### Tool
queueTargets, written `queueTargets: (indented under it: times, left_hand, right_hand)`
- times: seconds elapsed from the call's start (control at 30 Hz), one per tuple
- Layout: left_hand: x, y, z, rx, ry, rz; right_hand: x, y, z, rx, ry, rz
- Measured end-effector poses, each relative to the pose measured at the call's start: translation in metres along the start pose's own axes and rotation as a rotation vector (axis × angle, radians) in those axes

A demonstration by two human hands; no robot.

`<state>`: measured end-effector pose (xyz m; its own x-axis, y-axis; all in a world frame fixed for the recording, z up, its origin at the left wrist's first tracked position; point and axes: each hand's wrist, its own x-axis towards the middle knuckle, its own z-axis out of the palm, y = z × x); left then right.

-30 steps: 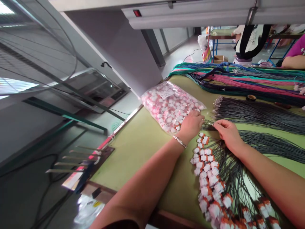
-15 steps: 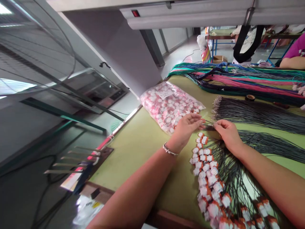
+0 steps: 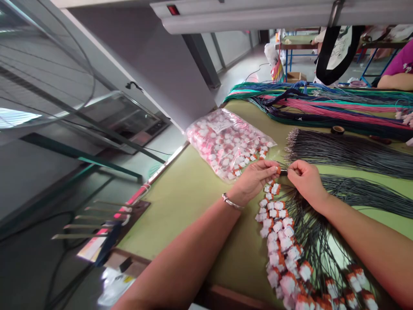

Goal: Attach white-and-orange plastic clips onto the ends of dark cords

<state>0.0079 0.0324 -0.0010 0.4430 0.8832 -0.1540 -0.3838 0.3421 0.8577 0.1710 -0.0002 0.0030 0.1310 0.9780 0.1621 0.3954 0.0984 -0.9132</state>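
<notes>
My left hand [image 3: 258, 177] is closed, its thumb and fingers pinching a small orange-and-white connector [image 3: 278, 171]. Just to the right, my right hand [image 3: 306, 178] pinches a black wire [image 3: 284, 172] whose end meets the connector. Whether the end is seated inside cannot be made out. Below both hands runs a long heap of white-and-orange connectors [image 3: 280, 224] with black wires [image 3: 314, 224] attached. Behind my left hand lies a clear plastic bag [image 3: 222, 137] full of similar connectors, some of them at its near edge.
A bundle of black wires [image 3: 348, 148] with metal ends lies right of the bag. Colored wires [image 3: 322, 105] stretch across the table's back, near a tape roll [image 3: 337, 129]. A metal-pronged rack [image 3: 97, 219] is fixed at the left edge. A person's arm [image 3: 395, 79] shows at far right.
My left hand has closed its fingers round the connector and moved slightly right. My hands are nearer each other, the wire end now at the connector. The view has shifted slightly.
</notes>
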Motion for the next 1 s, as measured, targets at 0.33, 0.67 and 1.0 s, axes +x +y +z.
queueTargets:
  times: [0.33, 0.67, 1.0]
  left_hand:
    - [0.001, -0.001, -0.002, 0.067, 0.015, 0.048]
    - [0.002, -0.003, -0.004, -0.001, -0.016, 0.014]
    - [0.0, -0.007, 0.003, 0.274, 0.061, 0.188]
  right_hand:
    - [-0.001, 0.005, 0.0, -0.092, 0.028, -0.083]
    - [-0.001, 0.004, 0.0, -0.076, 0.045, -0.087]
    - [0.001, 0.012, 0.001, -0.156, 0.004, -0.102]
